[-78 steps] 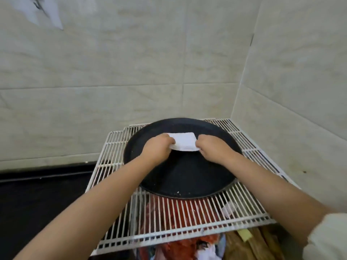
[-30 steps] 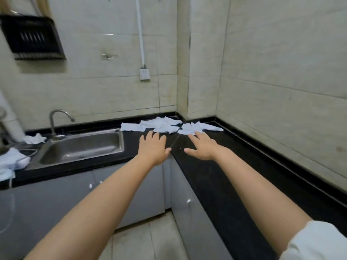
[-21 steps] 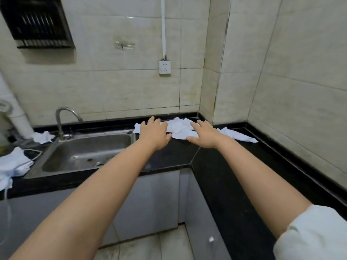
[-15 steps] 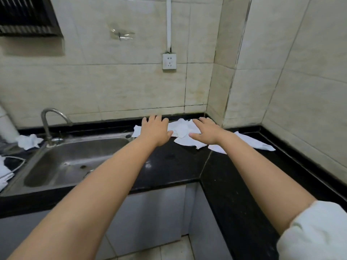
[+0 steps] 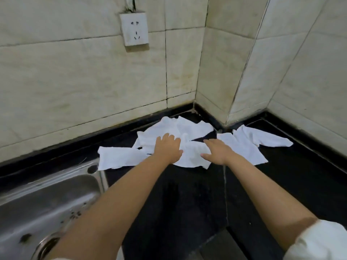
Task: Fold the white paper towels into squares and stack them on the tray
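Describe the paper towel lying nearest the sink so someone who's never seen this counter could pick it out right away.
Start at the steel sink at the left of the black countertop. Just past the sink's far right corner lies one white paper towel, spread flat. Unlike the crumpled, overlapping towels piled in the corner, it sits at the left end of the spread and neither hand touches it.

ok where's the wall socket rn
In the head view the wall socket sits high on the tiled wall, upper left of centre, above the paper towels scattered on the black counter and left of the wall corner.
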Action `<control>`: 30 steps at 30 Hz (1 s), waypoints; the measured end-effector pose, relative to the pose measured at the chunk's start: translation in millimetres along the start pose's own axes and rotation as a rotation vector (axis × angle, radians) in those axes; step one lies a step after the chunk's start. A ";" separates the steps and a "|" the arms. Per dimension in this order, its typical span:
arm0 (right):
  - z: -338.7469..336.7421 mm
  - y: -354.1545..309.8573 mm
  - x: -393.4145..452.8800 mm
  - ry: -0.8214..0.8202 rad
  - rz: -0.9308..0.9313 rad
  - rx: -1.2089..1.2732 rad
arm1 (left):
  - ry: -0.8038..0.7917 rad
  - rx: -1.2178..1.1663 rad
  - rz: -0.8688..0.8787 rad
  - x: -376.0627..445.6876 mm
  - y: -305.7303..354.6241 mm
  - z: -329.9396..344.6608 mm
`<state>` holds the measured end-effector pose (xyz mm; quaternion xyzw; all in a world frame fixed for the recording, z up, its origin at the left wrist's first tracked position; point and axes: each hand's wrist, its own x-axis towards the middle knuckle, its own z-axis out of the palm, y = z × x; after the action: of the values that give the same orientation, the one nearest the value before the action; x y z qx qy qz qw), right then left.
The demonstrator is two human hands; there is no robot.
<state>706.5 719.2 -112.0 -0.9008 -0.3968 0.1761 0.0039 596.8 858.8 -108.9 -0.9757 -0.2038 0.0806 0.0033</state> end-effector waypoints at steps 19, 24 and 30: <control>94.7 37.5 28.9 0.419 0.094 0.182 | 0.121 -0.326 0.409 79.2 -1.7 135.6; 53.8 83.2 -15.6 0.579 0.078 0.177 | 0.218 -0.641 0.538 79.6 24.4 77.6; -5.9 161.6 -77.9 0.916 0.364 0.193 | 0.396 -0.806 0.663 88.1 131.1 -0.3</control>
<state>775.2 553.5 -105.7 -0.9359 -0.1726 -0.2035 0.2301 728.5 773.7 -127.5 -0.9080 0.1040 -0.1921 -0.3574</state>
